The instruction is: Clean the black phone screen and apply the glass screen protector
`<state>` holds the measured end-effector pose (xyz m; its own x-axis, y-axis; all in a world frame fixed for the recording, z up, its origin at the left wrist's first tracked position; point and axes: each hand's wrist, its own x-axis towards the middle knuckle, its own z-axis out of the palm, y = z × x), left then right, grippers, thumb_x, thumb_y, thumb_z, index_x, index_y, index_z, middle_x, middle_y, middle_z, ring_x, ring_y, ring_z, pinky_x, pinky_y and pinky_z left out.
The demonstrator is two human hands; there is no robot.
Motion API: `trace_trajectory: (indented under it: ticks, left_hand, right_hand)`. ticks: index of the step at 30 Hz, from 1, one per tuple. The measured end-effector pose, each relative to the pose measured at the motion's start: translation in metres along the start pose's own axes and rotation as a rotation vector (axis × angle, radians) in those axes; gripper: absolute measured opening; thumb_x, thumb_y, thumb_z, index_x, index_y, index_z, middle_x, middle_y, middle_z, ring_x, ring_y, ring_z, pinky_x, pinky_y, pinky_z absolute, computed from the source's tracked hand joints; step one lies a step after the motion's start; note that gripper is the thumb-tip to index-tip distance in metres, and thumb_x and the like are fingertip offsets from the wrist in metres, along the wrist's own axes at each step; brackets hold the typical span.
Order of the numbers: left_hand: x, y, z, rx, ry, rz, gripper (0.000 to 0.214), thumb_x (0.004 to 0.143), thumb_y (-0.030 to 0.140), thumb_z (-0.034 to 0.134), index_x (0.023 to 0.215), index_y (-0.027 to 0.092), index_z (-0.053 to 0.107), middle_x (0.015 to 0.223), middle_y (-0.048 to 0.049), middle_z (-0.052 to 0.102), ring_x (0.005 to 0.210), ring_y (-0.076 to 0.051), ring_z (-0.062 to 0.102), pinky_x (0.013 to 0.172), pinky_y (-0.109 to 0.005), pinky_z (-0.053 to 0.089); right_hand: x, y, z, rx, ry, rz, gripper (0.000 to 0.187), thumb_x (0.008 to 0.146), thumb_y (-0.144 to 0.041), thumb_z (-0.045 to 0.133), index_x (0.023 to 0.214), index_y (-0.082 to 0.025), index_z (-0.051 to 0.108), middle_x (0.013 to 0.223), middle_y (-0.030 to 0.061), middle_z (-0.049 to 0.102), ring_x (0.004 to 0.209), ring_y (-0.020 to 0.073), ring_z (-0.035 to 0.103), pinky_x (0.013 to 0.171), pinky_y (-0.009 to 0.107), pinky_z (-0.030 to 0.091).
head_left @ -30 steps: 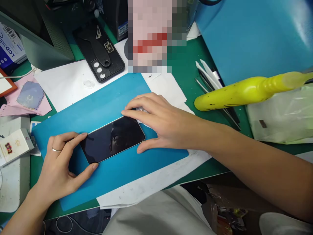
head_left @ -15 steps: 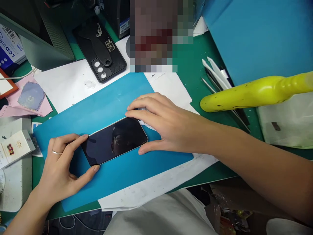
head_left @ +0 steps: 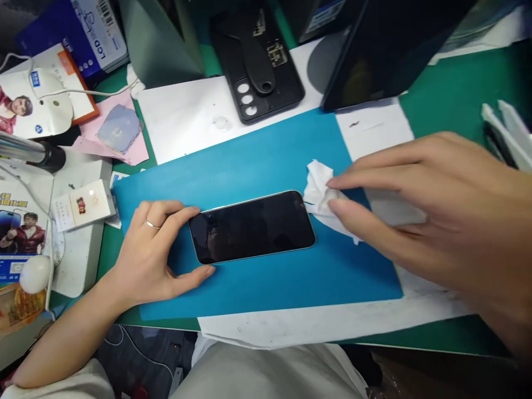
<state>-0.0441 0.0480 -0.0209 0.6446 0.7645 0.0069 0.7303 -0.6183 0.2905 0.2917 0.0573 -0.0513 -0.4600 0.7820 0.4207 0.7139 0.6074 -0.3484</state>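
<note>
A smartphone [head_left: 253,227] lies screen up on the blue mat [head_left: 266,288], its dark glass facing me. My left hand [head_left: 155,252] grips the phone's left end, fingers on the far edge and thumb on the near edge; a ring is on one finger. Past the phone's right end is a crumpled white tissue [head_left: 319,180]. The thumb and index fingertip of my right hand [head_left: 419,205] pinch the tissue, with a fold of it between them. The other fingers of that hand are partly hidden and a little blurred.
Behind the mat rest a black phone case [head_left: 266,77] and a dark screen on a stand [head_left: 382,55]. White tools [head_left: 505,124] lie at the right. Boxes [head_left: 85,205], a bluish pad [head_left: 119,128] and cables crowd the left. The table's front edge runs below the mat.
My right hand has left the phone's right end and moved right to the tissue. My left hand still holds the phone. The view has shifted left, and the yellow bottle is out of sight.
</note>
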Motion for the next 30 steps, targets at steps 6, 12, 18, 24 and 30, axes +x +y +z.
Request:
trace_trajectory:
  ticks: [6,12,18,24,30]
  left_hand:
    - [-0.004,0.000,0.000,0.011,-0.003,-0.017,0.065,0.088,0.056,0.070,0.137,0.019,0.049,0.119,-0.0147,0.061,0.097,-0.028,0.054,0.084,-0.045,0.043]
    - [-0.005,0.000,0.002,0.013,-0.014,-0.027,0.061,0.089,0.056,0.068,0.133,0.016,0.053,0.118,-0.0150,0.062,0.094,-0.028,0.053,0.082,-0.044,0.043]
    - [-0.005,0.000,0.002,0.026,-0.031,-0.027,0.068,0.088,0.060,0.068,0.133,0.011,0.054,0.119,-0.0170,0.062,0.097,-0.030,0.054,0.083,-0.045,0.043]
    - [-0.005,0.000,0.003,0.026,-0.049,-0.030,0.069,0.087,0.060,0.068,0.133,0.011,0.055,0.121,-0.0175,0.063,0.102,-0.032,0.055,0.084,-0.046,0.043]
    - [-0.005,-0.003,0.007,-0.002,-0.048,-0.042,0.065,0.087,0.059,0.068,0.131,0.012,0.058,0.121,-0.0167,0.063,0.101,-0.032,0.054,0.086,-0.047,0.044]
  right_hand:
    - [-0.008,0.005,0.003,-0.018,-0.126,0.053,0.018,0.091,-0.025,0.067,0.109,-0.022,0.064,0.098,0.0128,0.069,0.089,0.0319,0.065,0.076,0.048,0.054]
    - [-0.009,0.010,0.008,-0.089,-0.147,-0.023,0.018,0.097,-0.036,0.059,0.103,-0.019,0.061,0.094,0.0115,0.066,0.086,0.0315,0.064,0.073,0.048,0.055]
    - [-0.006,0.008,0.011,-0.130,-0.116,-0.082,0.006,0.098,-0.027,0.060,0.097,-0.021,0.060,0.089,0.0080,0.066,0.081,0.0257,0.063,0.073,0.043,0.056]
    - [-0.001,0.003,0.009,-0.071,-0.043,-0.035,0.006,0.095,-0.020,0.065,0.093,-0.025,0.062,0.085,0.0033,0.069,0.079,0.0209,0.066,0.071,0.037,0.057]
    - [0.003,-0.016,0.005,0.035,0.042,-0.150,0.021,0.088,-0.006,0.073,0.101,-0.021,0.063,0.086,0.0038,0.071,0.077,0.0164,0.066,0.072,0.032,0.057]
